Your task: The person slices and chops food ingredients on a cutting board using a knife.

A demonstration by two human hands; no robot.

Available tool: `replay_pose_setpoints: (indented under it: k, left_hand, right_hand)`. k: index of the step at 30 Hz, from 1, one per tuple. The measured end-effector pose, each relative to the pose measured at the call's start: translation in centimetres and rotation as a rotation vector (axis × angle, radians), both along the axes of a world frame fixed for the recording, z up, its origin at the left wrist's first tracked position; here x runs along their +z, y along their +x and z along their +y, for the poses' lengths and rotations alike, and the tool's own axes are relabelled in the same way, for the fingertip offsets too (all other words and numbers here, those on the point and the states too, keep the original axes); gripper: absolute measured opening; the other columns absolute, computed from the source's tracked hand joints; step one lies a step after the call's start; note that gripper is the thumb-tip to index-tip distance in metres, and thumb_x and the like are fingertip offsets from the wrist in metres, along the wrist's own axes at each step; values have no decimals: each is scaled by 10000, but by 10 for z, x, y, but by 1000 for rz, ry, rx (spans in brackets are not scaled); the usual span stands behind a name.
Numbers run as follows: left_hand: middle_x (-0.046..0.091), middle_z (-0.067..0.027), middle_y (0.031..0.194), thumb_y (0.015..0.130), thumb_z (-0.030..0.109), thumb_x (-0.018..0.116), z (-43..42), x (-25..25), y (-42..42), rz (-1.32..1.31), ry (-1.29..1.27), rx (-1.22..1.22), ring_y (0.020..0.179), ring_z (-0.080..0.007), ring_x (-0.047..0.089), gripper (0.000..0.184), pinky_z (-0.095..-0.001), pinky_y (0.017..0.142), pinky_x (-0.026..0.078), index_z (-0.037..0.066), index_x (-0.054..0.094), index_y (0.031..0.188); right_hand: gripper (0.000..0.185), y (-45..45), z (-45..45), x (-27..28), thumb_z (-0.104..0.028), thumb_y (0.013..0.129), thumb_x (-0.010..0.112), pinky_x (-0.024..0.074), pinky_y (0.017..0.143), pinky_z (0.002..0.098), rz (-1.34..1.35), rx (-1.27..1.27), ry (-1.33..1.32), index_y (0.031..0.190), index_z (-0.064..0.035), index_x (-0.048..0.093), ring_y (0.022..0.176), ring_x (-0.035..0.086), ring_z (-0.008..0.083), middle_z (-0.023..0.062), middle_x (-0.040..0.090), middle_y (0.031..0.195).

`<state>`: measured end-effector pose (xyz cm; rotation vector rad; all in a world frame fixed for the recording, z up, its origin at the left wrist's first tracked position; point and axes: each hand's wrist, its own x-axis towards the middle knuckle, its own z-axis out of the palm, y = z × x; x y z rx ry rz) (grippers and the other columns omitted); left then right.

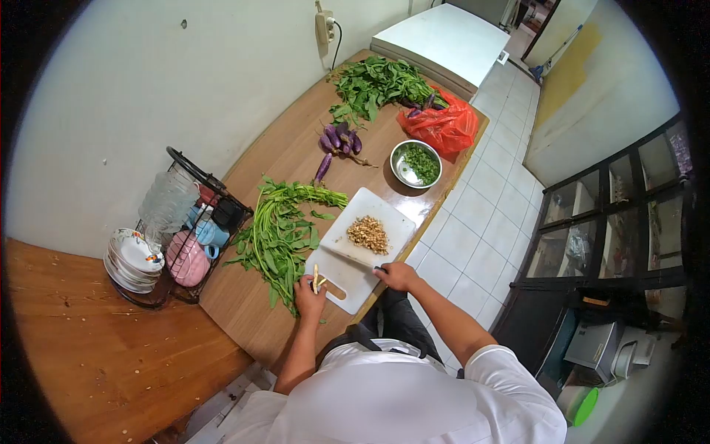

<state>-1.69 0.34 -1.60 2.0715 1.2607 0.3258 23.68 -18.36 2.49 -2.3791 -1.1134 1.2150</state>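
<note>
My left hand (309,297) is closed around a few thin, pale yellow stick-like pieces (318,279) whose exact kind I cannot tell. It rests at the left edge of a white cutting board (359,283), beside the handle slot. My right hand (398,276) grips a knife by its dark bluish handle (379,268); the blade is hard to make out against the white. Overlapping the board's far part is a white tray-like board (388,211) with a heap of chopped brownish bits (368,234). Leafy greens with long stems (285,229) lie left of both boards.
Farther along the wooden table (281,148) are purple eggplants (339,138), a metal bowl of chopped greens (416,164), a red plastic bag (447,126) and more leafy greens (377,85). A black dish rack (214,192) with plates and cups stands at left.
</note>
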Motion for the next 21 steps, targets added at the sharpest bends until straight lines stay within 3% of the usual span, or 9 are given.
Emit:
replay_pose_setpoints:
  k: [4,8,10,11,13,14,16,20,21]
  left_hand:
    - [584,-183,1104,778,201,887,-2,4,0,-11,2,-2,948,-394,634,493,-496,829,538,110,593,1162]
    - [582,-181,1109,779,192,886,-1,1,-1,-9,10,-16,941,-388,638,488,-486,831,542,101,589,1156]
    - [583,-181,1109,778,188,887,-1,0,-1,-21,14,-22,937,-387,640,488,-485,831,542,99,589,1155]
    - [584,-180,1109,777,184,888,-1,-1,-1,-12,22,-21,936,-384,641,489,-483,831,542,97,589,1154]
    - [585,-179,1109,775,180,889,-2,1,-1,-6,29,-22,934,-381,642,491,-481,830,543,95,588,1153]
    - [586,-178,1103,772,178,890,-2,2,1,-8,16,-7,931,-379,643,493,-479,825,543,94,588,1152]
    - [587,-177,1097,769,177,891,-2,2,2,-9,2,-4,928,-377,643,495,-477,821,543,92,588,1151]
    - [594,-176,1079,771,177,889,0,-3,3,-14,37,-11,905,-375,644,463,-480,806,543,82,598,1118]
    - [602,-171,1051,771,174,888,-1,-6,0,-15,44,-2,889,-372,646,428,-481,794,543,76,612,1084]
  right_hand:
    - [648,-3,6,1,-623,1020,448,547,914,507,-93,-208,27,1116,-57,750,1025,699,437,238,744,1046]
    - [623,-2,-16,-3,-595,1022,475,532,955,497,-21,-212,37,1161,-48,739,1086,684,444,262,732,1085]
    - [622,-9,-33,-11,-599,1030,478,559,762,474,-32,-282,270,979,-32,729,814,722,371,198,729,835]
    - [622,-8,-38,-13,-599,1030,478,559,762,474,-34,-278,267,979,-32,729,814,722,371,198,729,835]
    - [627,-7,-46,-4,-617,1041,474,465,524,386,512,-648,176,786,-65,624,533,575,224,78,582,624]
    - [627,-4,-48,0,-617,1041,474,465,524,386,506,-650,178,786,-65,624,533,575,224,78,582,624]
    - [629,0,-53,5,-632,1046,463,330,430,320,827,-835,89,689,-114,490,451,390,129,-9,424,566]
    - [657,6,-53,-3,-642,1037,469,406,452,347,801,-826,78,764,-61,608,468,473,159,38,514,603]
    - [640,4,-51,-5,-631,1033,479,457,504,377,591,-755,69,863,-43,662,518,553,206,85,580,649]
